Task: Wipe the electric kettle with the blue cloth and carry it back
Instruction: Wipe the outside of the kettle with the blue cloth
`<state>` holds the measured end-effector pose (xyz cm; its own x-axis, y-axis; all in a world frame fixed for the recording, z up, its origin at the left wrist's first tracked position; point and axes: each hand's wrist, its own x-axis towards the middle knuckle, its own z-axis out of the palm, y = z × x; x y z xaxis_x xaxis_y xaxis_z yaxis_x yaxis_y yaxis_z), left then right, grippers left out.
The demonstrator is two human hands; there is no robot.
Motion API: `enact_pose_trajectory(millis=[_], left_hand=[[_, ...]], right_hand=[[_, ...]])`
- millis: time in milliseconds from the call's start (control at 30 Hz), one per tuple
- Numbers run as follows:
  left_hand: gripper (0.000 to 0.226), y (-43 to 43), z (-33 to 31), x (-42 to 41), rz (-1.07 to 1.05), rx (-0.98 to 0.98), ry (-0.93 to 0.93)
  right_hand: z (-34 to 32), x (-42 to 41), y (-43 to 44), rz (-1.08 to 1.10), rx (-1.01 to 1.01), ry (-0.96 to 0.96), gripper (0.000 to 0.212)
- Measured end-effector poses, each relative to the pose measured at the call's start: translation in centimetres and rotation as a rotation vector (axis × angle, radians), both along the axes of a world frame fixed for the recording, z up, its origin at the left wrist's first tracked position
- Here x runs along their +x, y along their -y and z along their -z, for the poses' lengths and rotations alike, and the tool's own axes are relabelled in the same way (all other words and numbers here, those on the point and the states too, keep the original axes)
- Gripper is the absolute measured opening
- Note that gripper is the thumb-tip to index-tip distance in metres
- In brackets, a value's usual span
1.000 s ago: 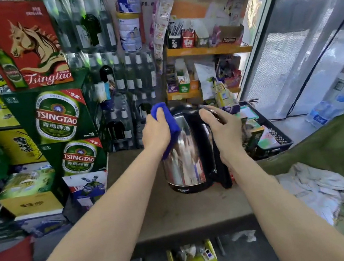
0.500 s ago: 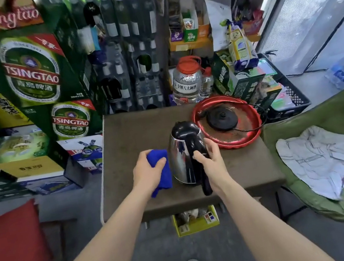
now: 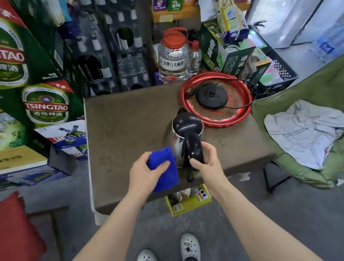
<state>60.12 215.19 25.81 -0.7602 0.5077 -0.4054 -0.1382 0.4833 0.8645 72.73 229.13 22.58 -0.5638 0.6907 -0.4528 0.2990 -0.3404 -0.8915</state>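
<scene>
Your right hand is closed around the black handle of the electric kettle, which stands on the brown table near its front edge, just beside the red tray holding the black base. Your left hand grips the blue cloth, pressed against the kettle's steel side

Left and rear-centre of the brown rectangular table top are left bare; free passage is offered there. Right rear is taken up by the round red tray w/ black kettle base and cord. Rear edge is blocked by a clear red-capped plastic jug and green cartons. Front centre is occupied by the steel electric kettle w/ black lid.
</scene>
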Motion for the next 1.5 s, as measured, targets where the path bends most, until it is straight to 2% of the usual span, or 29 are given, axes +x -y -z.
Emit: enact_pose_trajectory(millis=[100,233,333,400,500,567,667,733,800,867,933,1000,1067,1133,1300,1367,1500], left_hand=[[0.025,-0.5,-0.6,0.6,0.043,0.043,0.007],[0.026,-1.3,-1.4,1.6,0.087,0.102,0.025],[0.023,-2.5,-2.5,2.8,0.109,0.183,0.069],[0.025,-3.7,-3.1,3.7,0.134,0.199,0.062],[0.020,-5.8,-3.3,4.8,0.220,0.152,-0.058],[0.035,-7.2,-2.8,5.0,0.246,0.059,-0.180],[0.071,-8.7,-1.6,4.9,0.086,-0.137,-0.387],[0.086,-9.8,-0.8,4.9,0.037,-0.237,-0.433],[0.096,-11.2,-0.2,5.3,0.026,-0.322,-0.415],[0.097,-12.5,0.3,5.8,-0.007,-0.376,-0.402],[0.089,-13.2,0.5,6.2,-0.040,-0.381,-0.403],[0.084,-13.1,0.8,5.9,-0.042,-0.356,-0.426],[0.086,-12.3,1.1,5.0,-0.012,-0.341,-0.426],[0.089,-11.0,1.1,3.7,0.040,-0.338,-0.412],[0.091,-8.7,1.5,1.9,0.098,-0.321,-0.415],[0.090,-8.5,1.6,2.0,0.095,-0.300,-0.419],[0.088,-8.7,1.7,2.5,0.065,-0.323,-0.460]], right_hand=[[-0.7,0.3,0.1,-0.033,0.039,0.051,0.053],[-3.5,0.5,0.3,0.010,0.253,0.089,0.039],[-4.9,1.2,1.0,-0.118,0.176,-0.014,0.053],[-5.2,2.0,0.9,-0.137,0.126,-0.056,0.044],[-5.4,3.3,-0.7,-0.091,0.063,-0.101,0.028],[-5.2,4.1,-2.9,-0.075,0.107,-0.064,0.023],[-4.3,4.4,-7.2,0.036,0.286,0.068,0.019],[-3.7,3.9,-9.6,0.101,0.424,0.143,0.023],[-2.9,2.6,-10.5,0.023,0.525,0.144,0.032],[-1.7,0.9,-10.0,-0.146,0.589,0.127,0.045],[0.4,-0.2,-9.7,-0.194,0.571,0.149,0.048],[2.8,-0.7,-10.8,-0.170,0.445,0.229,0.048],[4.5,-0.6,-12.2,-0.240,0.326,0.333,0.048],[5.0,-0.2,-12.4,-0.283,0.296,0.361,0.045],[2.2,-2.6,-12.3,-0.230,0.502,0.115,0.036],[2.2,-4.1,-12.7,-0.251,0.484,0.104,0.037],[3.9,-3.8,-14.0,-0.368,0.303,0.353,0.037]])
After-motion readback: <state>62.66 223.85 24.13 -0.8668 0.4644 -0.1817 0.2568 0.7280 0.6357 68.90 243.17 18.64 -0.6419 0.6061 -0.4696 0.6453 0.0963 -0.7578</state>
